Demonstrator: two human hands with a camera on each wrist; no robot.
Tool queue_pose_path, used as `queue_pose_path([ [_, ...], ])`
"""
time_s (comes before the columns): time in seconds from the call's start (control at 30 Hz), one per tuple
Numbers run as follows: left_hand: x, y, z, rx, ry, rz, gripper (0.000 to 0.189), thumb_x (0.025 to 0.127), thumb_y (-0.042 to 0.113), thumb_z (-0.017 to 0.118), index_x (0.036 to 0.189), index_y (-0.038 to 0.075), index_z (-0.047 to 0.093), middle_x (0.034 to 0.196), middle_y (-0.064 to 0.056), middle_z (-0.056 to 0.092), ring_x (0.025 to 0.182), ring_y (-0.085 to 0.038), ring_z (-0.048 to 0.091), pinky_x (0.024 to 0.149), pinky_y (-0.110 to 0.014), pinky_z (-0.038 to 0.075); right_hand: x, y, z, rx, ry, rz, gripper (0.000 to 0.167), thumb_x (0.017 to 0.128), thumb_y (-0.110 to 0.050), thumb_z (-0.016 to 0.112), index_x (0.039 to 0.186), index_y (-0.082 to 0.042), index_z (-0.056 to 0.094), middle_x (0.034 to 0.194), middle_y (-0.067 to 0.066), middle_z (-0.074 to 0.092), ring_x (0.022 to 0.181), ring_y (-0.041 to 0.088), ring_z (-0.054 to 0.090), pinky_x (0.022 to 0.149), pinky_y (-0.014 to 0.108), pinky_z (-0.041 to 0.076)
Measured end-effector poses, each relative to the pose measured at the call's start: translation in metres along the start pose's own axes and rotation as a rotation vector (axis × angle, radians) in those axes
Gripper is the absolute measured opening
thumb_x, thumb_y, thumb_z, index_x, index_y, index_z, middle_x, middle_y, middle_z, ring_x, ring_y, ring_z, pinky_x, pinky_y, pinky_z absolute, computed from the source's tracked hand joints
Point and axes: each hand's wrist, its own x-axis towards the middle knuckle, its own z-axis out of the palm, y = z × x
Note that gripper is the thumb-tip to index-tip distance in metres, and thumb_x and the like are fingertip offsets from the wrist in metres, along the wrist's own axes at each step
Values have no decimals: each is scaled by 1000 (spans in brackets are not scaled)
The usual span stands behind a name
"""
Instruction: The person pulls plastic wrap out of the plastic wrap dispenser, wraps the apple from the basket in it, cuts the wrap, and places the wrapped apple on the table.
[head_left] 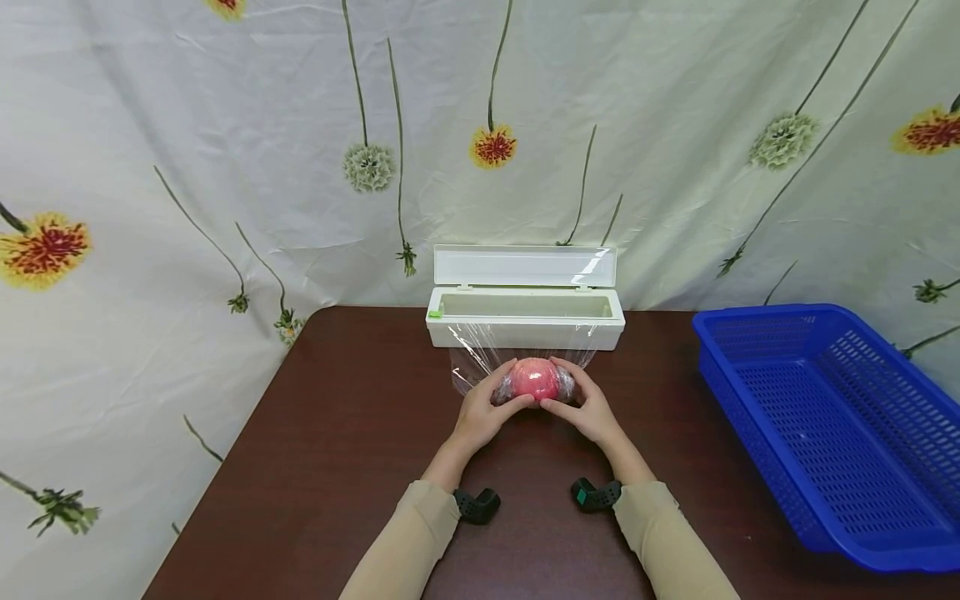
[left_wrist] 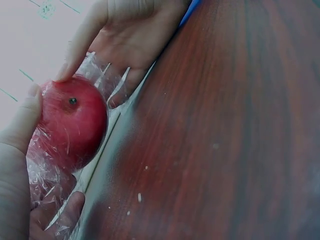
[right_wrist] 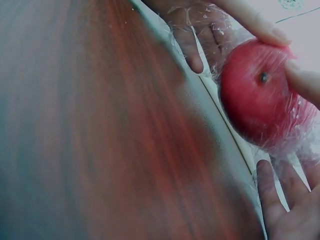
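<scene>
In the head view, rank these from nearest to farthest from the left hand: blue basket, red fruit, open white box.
Nearest first, from the left hand:
1. Red fruit: between the two hands, touched by the left.
2. Open white box: just beyond the fruit, toward the curtain.
3. Blue basket: far to the right, past the right hand.
</scene>
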Motion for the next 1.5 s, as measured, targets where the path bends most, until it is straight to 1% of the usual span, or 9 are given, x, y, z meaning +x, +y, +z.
queue_pose_path([
  [0.37, -2, 2, -1, -15, 13, -28, 54, 84, 44, 67, 132, 32, 46, 127, 0, 56, 112, -20, 53, 94, -44, 45, 1, 1, 0, -20, 15, 32, 60, 83, -7, 70, 137, -3, 44, 135, 22, 45, 118, 40, 46, 97, 53, 40],
  [0.53, -2, 3, -1, 1, 22, -32, 55, 84, 45, 67, 133, 29, 48, 127, -2, 57, 113, -22, 54, 93, -45, 45, 2, 2, 0, -28, 18, 35, 58, 83, -7, 70, 135, -3, 47, 133, 22, 48, 116, 39, 48, 96, 52, 41],
  [0.63, -2, 2, -1, 20, 35, -2, 56, 83, 43, 69, 133, 25, 50, 134, -4, 51, 119, -24, 49, 96, -48, 42, 2, 2, 0, -39, 21, 34, 57, 83, -8, 70, 135, -3, 47, 132, 22, 49, 116, 39, 49, 96, 53, 41],
  [0.77, -2, 2, -1, 44, 45, 57, 59, 80, 38, 73, 132, 21, 51, 136, -2, 46, 121, -23, 46, 97, -48, 42, 2, 1, 0, -50, 29, 47, 56, 84, -10, 70, 134, -3, 48, 132, 22, 49, 116, 39, 49, 96, 53, 41],
  [0.97, -3, 3, -2, 51, 18, 89, 75, 73, 34, 80, 138, 20, 45, 134, -2, 47, 119, -21, 47, 96, -47, 43, 1, -1, 0, -35, 46, 70, 52, 86, -12, 68, 134, -3, 49, 133, 21, 49, 118, 37, 47, 98, 52, 39],
  [1.1, -2, 2, -3, 52, 12, 112, 75, 72, 30, 82, 137, 20, 45, 132, -3, 49, 118, -21, 47, 97, -46, 42, 2, 1, 1, -52, 56, 59, 50, 86, -11, 66, 133, -2, 49, 131, 21, 50, 117, 36, 48, 97, 51, 40],
  [1.27, -2, 0, -3, 65, 10, 137, 70, 75, 29, 80, 136, 21, 48, 131, -3, 51, 119, -21, 48, 98, -45, 42, 8, 25, 1, -65, 73, 72, 49, 86, -17, 68, 131, -4, 52, 130, 19, 53, 117, 34, 49, 98, 51, 39],
  [1.33, -2, 0, -4, 74, 9, 143, 70, 75, 29, 80, 136, 20, 48, 131, -3, 52, 119, -21, 49, 98, -45, 42, 10, 36, 0, -68, 82, 96, 49, 85, -22, 70, 130, -8, 54, 129, 16, 54, 116, 32, 50, 98, 50, 40],
  [1.5, -2, 2, -5, 97, 4, 142, 69, 76, 30, 79, 137, 19, 48, 129, -5, 54, 117, -21, 50, 97, -45, 43, 11, 41, 0, -97, 92, 118, 48, 85, -29, 69, 128, -12, 56, 126, 12, 57, 113, 28, 51, 97, 47, 42],
])
